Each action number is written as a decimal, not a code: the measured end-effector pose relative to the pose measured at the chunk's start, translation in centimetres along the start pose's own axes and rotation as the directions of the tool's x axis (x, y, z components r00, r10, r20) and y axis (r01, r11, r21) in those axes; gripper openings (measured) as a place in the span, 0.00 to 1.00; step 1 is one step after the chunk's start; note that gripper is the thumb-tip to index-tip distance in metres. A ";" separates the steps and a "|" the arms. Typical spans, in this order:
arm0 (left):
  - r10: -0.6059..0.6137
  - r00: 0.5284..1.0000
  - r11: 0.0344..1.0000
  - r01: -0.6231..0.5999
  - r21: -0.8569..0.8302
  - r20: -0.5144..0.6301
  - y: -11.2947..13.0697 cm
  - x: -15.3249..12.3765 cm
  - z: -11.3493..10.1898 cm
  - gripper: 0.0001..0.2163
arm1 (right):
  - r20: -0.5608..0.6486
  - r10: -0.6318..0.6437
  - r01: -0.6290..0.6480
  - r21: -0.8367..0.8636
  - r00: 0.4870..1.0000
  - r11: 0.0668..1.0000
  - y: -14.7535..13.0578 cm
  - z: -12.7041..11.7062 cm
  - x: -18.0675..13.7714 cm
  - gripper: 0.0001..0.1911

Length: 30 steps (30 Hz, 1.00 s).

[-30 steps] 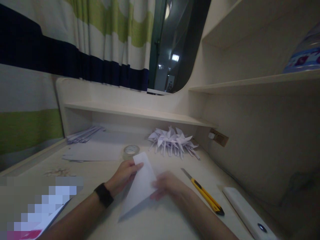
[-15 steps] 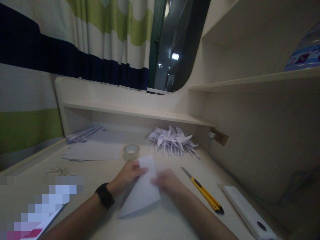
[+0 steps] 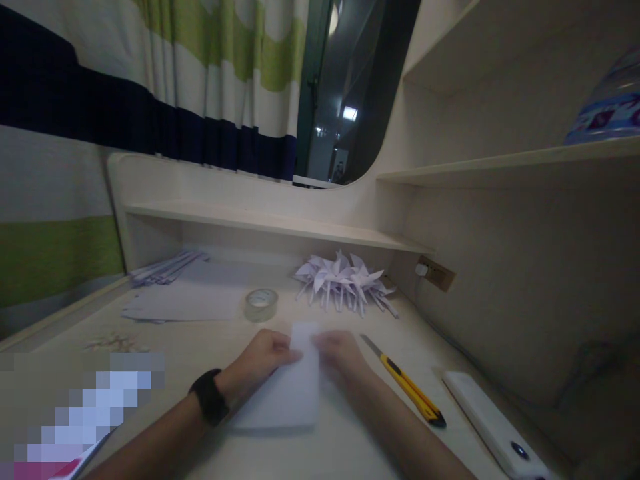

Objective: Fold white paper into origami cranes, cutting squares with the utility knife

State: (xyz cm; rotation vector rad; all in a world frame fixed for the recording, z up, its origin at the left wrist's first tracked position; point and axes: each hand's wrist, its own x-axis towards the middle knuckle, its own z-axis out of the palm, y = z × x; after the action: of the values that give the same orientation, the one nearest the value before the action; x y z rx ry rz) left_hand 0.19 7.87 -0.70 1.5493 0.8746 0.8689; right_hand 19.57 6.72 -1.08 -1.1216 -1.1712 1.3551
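Observation:
A folded sheet of white paper (image 3: 295,393) lies nearly flat on the pale desk (image 3: 320,453) in front of me. My left hand (image 3: 260,363), with a black band on its wrist, pinches the paper's far left edge. My right hand (image 3: 343,357) presses its fingers together on the far right edge. Both hands meet at the paper's far end.
A roll of clear tape (image 3: 261,304) sits just beyond the hands. A pile of folded paper shapes (image 3: 345,283) lies at the back. A yellow utility knife (image 3: 405,390) and a white long object (image 3: 495,427) lie to the right. Flat paper sheets (image 3: 185,300) lie at the left.
The paper was held up tilted; it has been laid down flat on the desk. Both hands moved together to its far end.

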 end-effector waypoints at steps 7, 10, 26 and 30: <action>-0.001 0.999 1.000 0.002 -0.022 0.054 -0.3 -0.1 0.4 0.13 | -0.064 0.008 -0.006 0.027 0.998 1.000 -0.1 0.0 0.2 0.21; -0.037 0.997 0.999 0.040 -0.035 0.073 0.1 -0.3 0.5 0.13 | -0.121 -0.012 0.017 0.038 0.993 0.999 -0.5 0.2 -0.1 0.21; -0.061 0.997 0.991 0.065 -0.113 0.038 -0.8 0.0 0.5 0.13 | -0.233 -0.031 0.044 0.054 0.972 0.998 -1.0 1.5 -0.9 0.20; -0.077 0.997 0.988 0.072 -0.140 -0.032 -1.1 0.0 0.9 0.13 | -0.206 -0.004 0.022 0.089 0.978 0.996 -0.7 1.5 -0.8 0.18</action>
State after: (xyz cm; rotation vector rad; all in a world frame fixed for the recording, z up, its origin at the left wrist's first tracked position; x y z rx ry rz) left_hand 0.85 7.61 -1.93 1.3758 0.8746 0.8886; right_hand 18.20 5.87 -0.23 -1.1569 -0.9560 1.2371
